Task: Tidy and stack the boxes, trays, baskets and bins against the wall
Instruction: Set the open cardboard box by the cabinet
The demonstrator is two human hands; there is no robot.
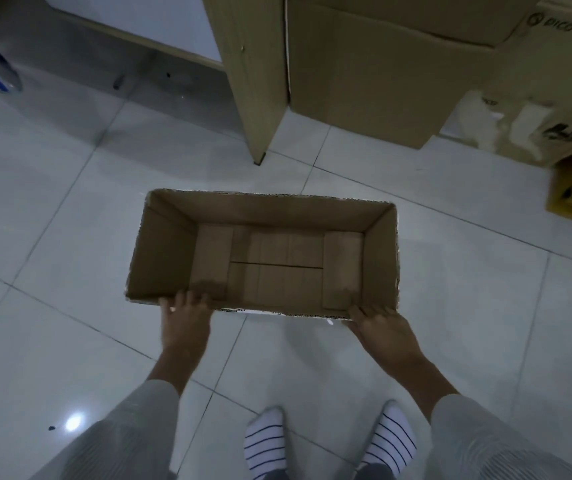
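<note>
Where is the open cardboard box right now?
In the head view, the open cardboard box is at centre, gripped along its near rim by both hands, over the tiled floor, short of the stacked cartons.

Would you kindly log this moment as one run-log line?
open cardboard box: empty | left hand, right hand: gripping near rim | stacked boxes: ahead

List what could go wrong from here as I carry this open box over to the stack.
1. Both hands, left hand and right hand, grip only the near wall of the open cardboard box; the far end is unsupported, so it may tip or the wall may bend.
2. The tiled floor looks glossy and the feet are in striped socks, so slipping is possible.
3. A tall cardboard panel stands close ahead; the box could knock it.
</note>
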